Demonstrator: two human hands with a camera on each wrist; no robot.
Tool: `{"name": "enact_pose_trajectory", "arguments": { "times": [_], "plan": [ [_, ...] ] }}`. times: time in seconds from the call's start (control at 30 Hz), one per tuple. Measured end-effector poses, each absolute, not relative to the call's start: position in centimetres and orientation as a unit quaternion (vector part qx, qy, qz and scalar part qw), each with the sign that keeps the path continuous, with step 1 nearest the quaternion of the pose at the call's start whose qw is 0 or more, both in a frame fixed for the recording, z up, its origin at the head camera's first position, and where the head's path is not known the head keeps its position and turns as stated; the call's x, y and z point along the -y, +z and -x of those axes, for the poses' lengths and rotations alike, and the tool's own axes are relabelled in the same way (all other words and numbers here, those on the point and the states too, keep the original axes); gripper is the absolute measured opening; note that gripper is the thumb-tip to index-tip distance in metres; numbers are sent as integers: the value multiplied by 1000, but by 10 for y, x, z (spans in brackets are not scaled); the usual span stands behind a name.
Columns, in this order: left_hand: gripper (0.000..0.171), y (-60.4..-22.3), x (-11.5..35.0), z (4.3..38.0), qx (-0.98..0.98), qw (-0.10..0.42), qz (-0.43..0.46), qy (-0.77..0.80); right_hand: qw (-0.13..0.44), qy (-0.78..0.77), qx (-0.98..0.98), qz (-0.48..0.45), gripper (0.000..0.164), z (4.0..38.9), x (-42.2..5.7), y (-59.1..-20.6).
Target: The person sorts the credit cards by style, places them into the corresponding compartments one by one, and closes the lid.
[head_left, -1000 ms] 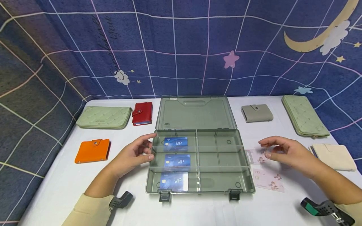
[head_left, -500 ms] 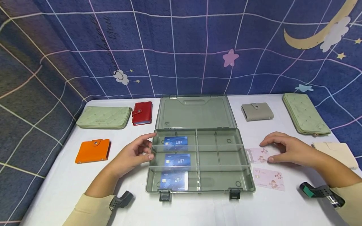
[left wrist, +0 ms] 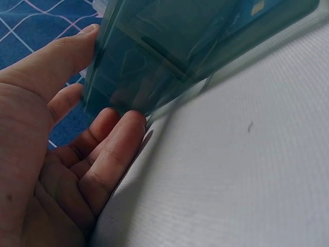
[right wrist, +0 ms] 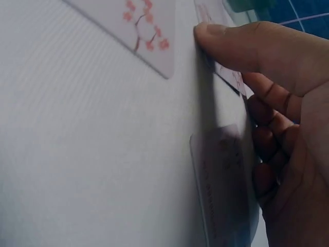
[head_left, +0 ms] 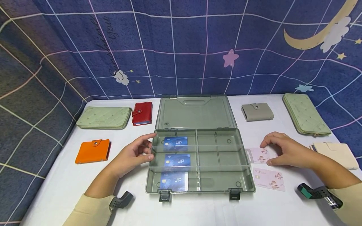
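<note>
A clear grey-green divided box (head_left: 217, 179) stands with its lid (head_left: 198, 113) folded back. Blue VIP cards (head_left: 177, 161) lie in its three left compartments. My left hand (head_left: 135, 153) rests against the box's left side, thumb and forefinger spread along it; in the left wrist view its thumb (left wrist: 77, 49) is at the box's edge. On the right, my right hand (head_left: 285, 150) spans a pink card (head_left: 255, 155) flat on the table, forefinger at the far edge and thumb (right wrist: 221, 41) at the near edge. Another pink VIP card (head_left: 268, 179) lies nearer.
At left are a green quilted wallet (head_left: 103, 117), a red card holder (head_left: 142, 113) and an orange one (head_left: 92, 151). At right are a grey card holder (head_left: 257, 112), another green wallet (head_left: 306, 113) and a cream one (head_left: 336, 153), partly behind the right forearm.
My right hand has come down from above the pink card to its edges, and its thumb has shifted slightly nearer me. The left hand and the box have stayed put.
</note>
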State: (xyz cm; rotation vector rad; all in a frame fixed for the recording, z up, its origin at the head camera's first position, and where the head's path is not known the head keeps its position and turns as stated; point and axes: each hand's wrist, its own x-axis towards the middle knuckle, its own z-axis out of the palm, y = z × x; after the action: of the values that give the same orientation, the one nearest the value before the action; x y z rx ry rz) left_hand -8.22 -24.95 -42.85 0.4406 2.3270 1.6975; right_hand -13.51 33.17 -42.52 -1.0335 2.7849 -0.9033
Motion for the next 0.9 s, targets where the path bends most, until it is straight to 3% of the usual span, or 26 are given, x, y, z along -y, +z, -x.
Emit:
{"name": "enact_pose_trajectory", "arguments": {
  "times": [0.17,0.37,0.67,0.9],
  "plan": [
    [74,-429,250,82,-791,116,-149,582,59,-311,-900,300,56,134,-330,-421],
    [73,-430,249,82,-791,120,-147,581,119,-385,-872,276,42,133,-329,-415],
    [73,-430,249,82,-792,116,-146,581,155,-416,-855,269,18,140,-329,-404],
    [74,-429,249,83,-794,112,-146,579,198,-442,-841,240,14,148,-334,-396]
  ]
}}
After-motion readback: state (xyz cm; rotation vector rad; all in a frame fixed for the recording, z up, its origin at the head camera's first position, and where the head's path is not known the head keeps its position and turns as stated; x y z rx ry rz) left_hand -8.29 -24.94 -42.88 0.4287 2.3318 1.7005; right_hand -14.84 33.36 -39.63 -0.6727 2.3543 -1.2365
